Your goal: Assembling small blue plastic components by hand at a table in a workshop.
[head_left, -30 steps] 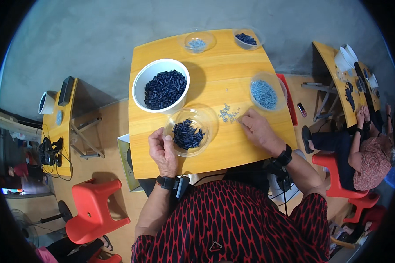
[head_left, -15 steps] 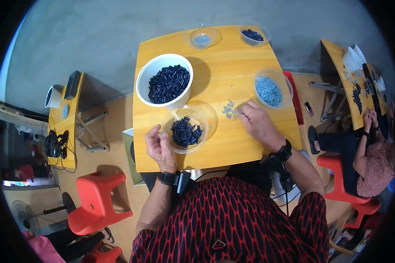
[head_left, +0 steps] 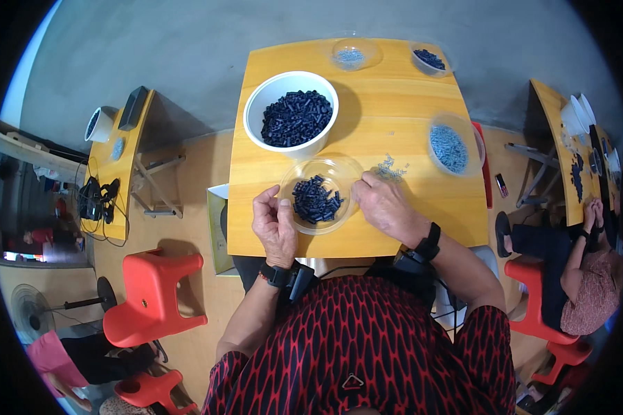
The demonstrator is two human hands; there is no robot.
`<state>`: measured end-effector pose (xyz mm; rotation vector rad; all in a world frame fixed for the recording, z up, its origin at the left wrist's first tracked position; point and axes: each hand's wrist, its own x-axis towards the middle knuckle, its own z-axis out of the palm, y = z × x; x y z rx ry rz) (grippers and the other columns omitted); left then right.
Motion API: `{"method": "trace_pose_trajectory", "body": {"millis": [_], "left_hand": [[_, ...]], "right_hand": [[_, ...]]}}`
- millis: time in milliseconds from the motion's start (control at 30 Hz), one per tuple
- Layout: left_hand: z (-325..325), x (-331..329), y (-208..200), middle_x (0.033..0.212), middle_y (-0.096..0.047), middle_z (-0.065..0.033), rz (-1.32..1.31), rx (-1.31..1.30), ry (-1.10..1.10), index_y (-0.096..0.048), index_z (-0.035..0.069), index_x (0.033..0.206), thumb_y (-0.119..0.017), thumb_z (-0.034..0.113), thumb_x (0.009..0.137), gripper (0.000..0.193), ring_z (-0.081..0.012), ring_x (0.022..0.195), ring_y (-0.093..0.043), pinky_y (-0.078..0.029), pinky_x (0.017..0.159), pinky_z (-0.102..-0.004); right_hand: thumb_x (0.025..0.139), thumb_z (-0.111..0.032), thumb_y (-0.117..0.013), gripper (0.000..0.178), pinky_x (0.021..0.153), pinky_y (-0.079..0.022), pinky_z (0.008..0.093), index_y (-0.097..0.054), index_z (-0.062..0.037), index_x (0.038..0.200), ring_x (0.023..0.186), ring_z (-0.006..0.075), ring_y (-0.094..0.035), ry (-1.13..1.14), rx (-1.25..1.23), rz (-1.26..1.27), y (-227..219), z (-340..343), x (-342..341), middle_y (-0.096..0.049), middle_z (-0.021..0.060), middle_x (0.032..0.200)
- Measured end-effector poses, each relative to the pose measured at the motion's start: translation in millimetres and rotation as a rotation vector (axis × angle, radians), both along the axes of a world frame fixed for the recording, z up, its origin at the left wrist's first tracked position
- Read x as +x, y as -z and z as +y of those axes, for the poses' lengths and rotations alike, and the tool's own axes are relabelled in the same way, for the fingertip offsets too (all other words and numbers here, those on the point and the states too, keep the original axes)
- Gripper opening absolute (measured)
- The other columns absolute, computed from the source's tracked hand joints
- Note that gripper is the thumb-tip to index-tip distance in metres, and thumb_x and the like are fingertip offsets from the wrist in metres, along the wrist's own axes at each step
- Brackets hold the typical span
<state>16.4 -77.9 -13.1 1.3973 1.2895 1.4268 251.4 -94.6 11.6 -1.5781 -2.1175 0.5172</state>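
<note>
A clear plastic bowl (head_left: 317, 227) of short black plugs (head_left: 316, 200) stands near the table's front edge. My left hand (head_left: 275, 225) is closed at its left rim, thumb against the edge and fingers curled. Across from it, my right hand (head_left: 389, 206) is closed in a pinch by the right rim; whatever its fingertips hold is hidden. A small loose pile of silvery screws (head_left: 390, 169) lies on the wood just beyond my right hand. Behind the clear bowl is a large white tub (head_left: 255, 117) filled with more black plugs.
On the yellow table (head_left: 387, 97), a clear tub of screws (head_left: 449, 149) stands at the right. Small bowls of screws (head_left: 350, 57) and black pieces (head_left: 429, 61) are at the back. Red stools (head_left: 152, 297) flank the table; a seated co-worker (head_left: 592, 290) is at the right.
My right hand has moved left from the screw pile to the clear bowl's right rim. My left hand stays at the left rim. The whole view has shifted slightly.
</note>
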Motion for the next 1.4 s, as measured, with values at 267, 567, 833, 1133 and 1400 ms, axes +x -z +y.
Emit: {"method": "trace_pose_trajectory", "body": {"millis": [267,567,833,1133,1400], "left_hand": [[-11,7,-8,0.093,-0.052,-0.0003,0.122,0.013,0.154,-0.056,0.0,0.127,-0.055,0.011,0.101,0.028,-0.0093,0.086,-0.05,-0.045,0.08,-0.0249],[15,16,-52,0.092,-0.062,-0.0083,0.561,0.376,0.14,-0.064,0.001,0.111,-0.066,0.003,0.088,0.023,-0.0215,0.084,-0.058,-0.047,0.077,-0.0339],[42,49,-74,0.082,-0.062,-0.0048,1.207,0.467,0.592,-0.072,0.013,0.087,-0.071,0.006,0.075,0.014,-0.0266,0.085,-0.058,-0.04,0.08,-0.0377],[52,61,-68,0.082,-0.064,-0.0062,1.293,0.488,0.652,-0.068,0.011,0.085,-0.072,0.006,0.073,0.014,-0.0275,0.088,-0.06,-0.04,0.083,-0.0404],[21,46,-107,0.089,-0.064,-0.004,0.51,-0.042,0.693,-0.063,0.003,0.094,-0.072,-0.003,0.083,0.016,-0.0152,0.083,-0.062,-0.049,0.081,-0.0299]], "right_hand": [[0.09,-0.002,-0.062,0.01,0.071,-0.048,0.0487,-0.053,0.0019,0.092,0.083,0.0426,-0.059,0.169,0.049,0.381,-14,-28,22,-0.059,0.0209,0.087],[0.09,0.0,-0.063,0.007,0.068,-0.049,0.0412,-0.057,0.0024,0.091,0.079,0.0385,-0.061,0.187,0.108,0.459,-12,-67,33,-0.06,0.019,0.084],[0.088,0.005,-0.063,0.008,0.07,-0.05,0.0401,-0.056,0.0022,0.09,0.081,0.0369,-0.063,0.18,0.155,0.49,4,-72,34,-0.06,0.0177,0.085],[0.087,0.006,-0.063,0.007,0.07,-0.051,0.0393,-0.057,0.0022,0.09,0.08,0.0356,-0.064,0.182,0.177,0.533,5,-71,36,-0.062,0.0166,0.086],[0.089,0.004,-0.064,0.005,0.069,-0.051,0.0334,-0.061,0.0038,0.093,0.077,0.0224,-0.065,0.151,0.08,0.601,17,-72,45,-0.061,0.0123,0.082]]}}
